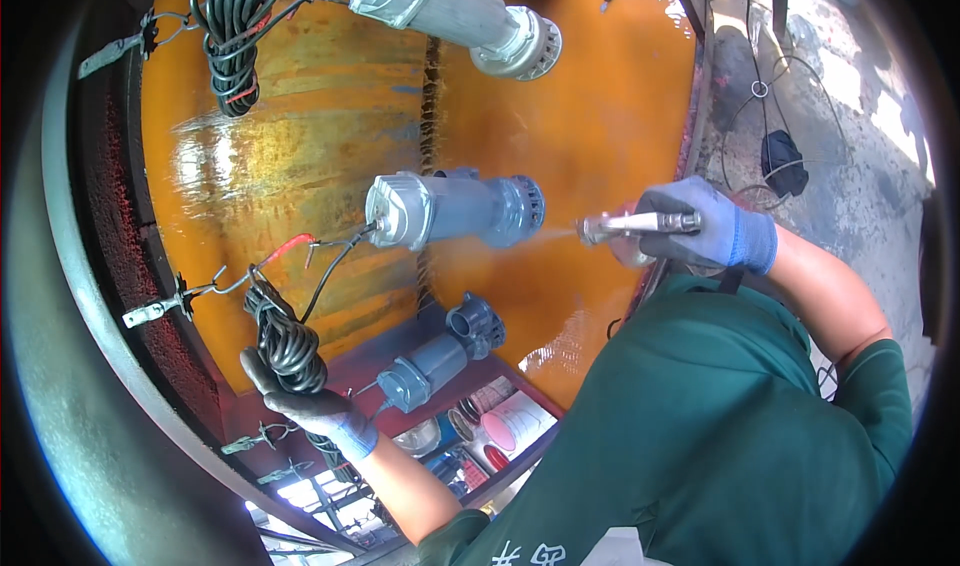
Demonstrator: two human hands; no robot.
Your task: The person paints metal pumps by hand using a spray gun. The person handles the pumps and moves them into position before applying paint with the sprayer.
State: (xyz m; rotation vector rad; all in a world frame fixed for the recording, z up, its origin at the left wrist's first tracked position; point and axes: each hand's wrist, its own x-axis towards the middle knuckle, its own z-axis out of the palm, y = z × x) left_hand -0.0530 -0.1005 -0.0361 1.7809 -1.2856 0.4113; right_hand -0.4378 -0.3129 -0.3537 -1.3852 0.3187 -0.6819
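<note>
Two pumps (455,11) flank middle pump (460,209) | cable coil (290,344) overlaps orange panel (590,116)

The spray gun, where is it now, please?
In the head view, the spray gun is right of centre, in the person's right grip, its nozzle facing the middle pump.

Right hand (700,224) aims a spray gun (612,227) (misting) at the middle pump (455,209); left hand (308,408) cups coiled cable (288,341).
</note>
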